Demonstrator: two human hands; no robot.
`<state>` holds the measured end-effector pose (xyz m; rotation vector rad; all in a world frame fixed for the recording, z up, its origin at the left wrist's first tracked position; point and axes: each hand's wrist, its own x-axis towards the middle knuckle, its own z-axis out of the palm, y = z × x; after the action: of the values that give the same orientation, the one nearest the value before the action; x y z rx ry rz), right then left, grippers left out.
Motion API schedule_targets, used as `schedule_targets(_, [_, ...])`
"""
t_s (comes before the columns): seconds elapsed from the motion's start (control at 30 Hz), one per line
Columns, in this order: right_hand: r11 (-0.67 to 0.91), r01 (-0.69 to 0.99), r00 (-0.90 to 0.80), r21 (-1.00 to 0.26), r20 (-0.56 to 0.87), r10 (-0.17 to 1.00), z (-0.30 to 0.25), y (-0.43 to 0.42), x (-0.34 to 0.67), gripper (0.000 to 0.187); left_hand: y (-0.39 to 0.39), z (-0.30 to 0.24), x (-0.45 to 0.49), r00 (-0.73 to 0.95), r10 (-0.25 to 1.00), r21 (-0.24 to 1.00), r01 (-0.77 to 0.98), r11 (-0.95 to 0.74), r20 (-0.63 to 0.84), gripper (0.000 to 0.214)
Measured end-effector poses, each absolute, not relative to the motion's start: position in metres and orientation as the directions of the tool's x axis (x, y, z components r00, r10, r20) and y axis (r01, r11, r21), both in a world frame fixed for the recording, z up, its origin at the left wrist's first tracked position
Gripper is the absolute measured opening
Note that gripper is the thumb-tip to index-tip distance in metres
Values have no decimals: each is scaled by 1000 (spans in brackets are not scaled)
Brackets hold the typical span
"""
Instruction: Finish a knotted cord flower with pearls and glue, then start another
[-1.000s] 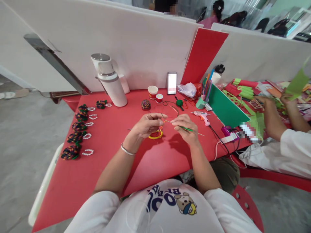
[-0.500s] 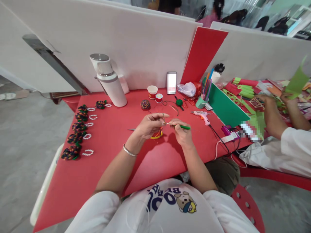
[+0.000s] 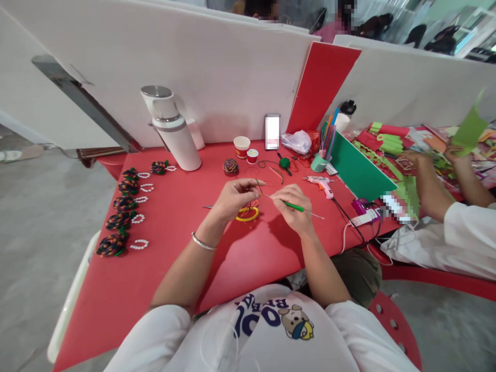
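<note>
My right hand (image 3: 293, 206) is closed round a crochet hook (image 3: 293, 206) with a green handle; its thin metal shaft points left and its other end sticks out to the right. Facing it, my left hand (image 3: 239, 198) pinches a thin strand of dark yarn (image 3: 259, 187), looped over the raised index finger. The hook's tip meets the yarn at my left fingertips, where the stitches are too small to make out. Under my left hand lie scissors (image 3: 248, 217) with yellow handles, partly hidden. A ball of multicoloured yarn (image 3: 231, 166) sits just beyond.
Yarn bundles (image 3: 124, 202) with white bead loops (image 3: 139, 244) line the left side. Behind stand a white thermos (image 3: 176, 137), paper cup (image 3: 242, 145) and phone (image 3: 272, 132). A pink glue gun (image 3: 321, 185) and pen cup (image 3: 320, 163) lie right, near a co-worker's arms (image 3: 434, 181).
My right hand has turned and shifted slightly right and down, so the hook's rear metal end now shows. My left hand still pinches the yarn, and more of the yellow scissor handles is visible.
</note>
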<state>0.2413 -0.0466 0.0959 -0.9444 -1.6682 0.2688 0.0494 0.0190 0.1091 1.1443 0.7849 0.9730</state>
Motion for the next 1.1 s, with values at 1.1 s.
schedule_targets(1.1, [571,780,-6,-254,911,413,68,-49,218,17,12,110,58,503,861,850,-420,319,-74,52])
